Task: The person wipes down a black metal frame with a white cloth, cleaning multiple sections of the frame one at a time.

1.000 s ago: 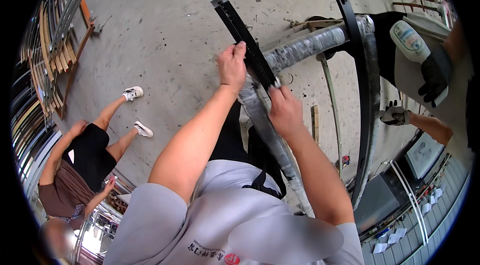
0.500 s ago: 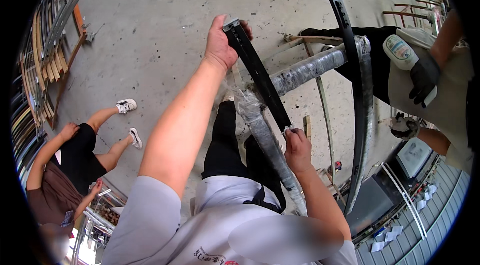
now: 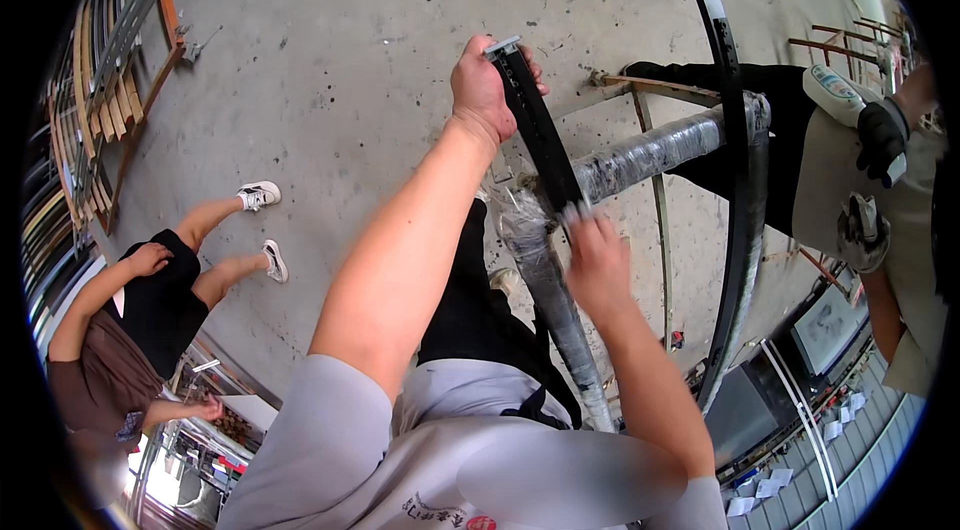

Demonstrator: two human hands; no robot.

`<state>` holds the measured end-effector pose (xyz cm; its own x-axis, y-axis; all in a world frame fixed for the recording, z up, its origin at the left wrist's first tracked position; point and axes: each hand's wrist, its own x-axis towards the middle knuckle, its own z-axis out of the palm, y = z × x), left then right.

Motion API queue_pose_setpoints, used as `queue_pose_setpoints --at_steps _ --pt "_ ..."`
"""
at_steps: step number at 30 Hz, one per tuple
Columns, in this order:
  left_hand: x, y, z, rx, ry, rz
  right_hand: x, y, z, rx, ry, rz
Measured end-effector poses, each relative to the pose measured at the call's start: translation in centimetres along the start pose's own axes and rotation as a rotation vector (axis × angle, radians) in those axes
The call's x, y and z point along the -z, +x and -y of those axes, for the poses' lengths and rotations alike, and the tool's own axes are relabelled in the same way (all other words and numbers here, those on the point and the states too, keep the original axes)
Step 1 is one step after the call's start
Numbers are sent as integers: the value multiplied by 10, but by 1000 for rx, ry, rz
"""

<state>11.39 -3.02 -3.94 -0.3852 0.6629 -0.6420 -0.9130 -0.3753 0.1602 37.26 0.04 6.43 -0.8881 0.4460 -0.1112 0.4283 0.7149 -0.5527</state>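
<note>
My left hand point(image 3: 484, 95) is wrapped round the far end of a black metal profile point(image 3: 541, 135) that has a silver plate on its tip. The profile slants down toward me and crosses over the corner of a frame of film-wrapped bars point(image 3: 640, 155). My right hand point(image 3: 600, 270) is at the profile's near end. Its fingers are smeared by motion, so whether they grip anything cannot be made out.
On the right, a long curved black profile point(image 3: 738, 160) rests against the wrapped frame. Beyond it, a co-worker's gloved hand point(image 3: 882, 142) is at a white bottle point(image 3: 832, 95). Another person point(image 3: 150, 300) is at the left, near racks of long strips point(image 3: 85, 120).
My right hand has moved up along the profile from its near tip and is now blurred. The whole scene has shifted to the right in view. The co-worker's hands and bottle have moved.
</note>
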Motion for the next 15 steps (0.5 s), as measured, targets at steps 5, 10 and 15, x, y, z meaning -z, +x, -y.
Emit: queue_pose_setpoints --at_steps 5,10,15 --pt "3 -5 13 -8 -17 41 12 -45 -16 -74 -23 75" --pt "1 -3 15 -14 -6 107 -17 137 33 81 12 -111" --pt "8 -1 8 0 10 52 -18 123 29 58 63 -81"
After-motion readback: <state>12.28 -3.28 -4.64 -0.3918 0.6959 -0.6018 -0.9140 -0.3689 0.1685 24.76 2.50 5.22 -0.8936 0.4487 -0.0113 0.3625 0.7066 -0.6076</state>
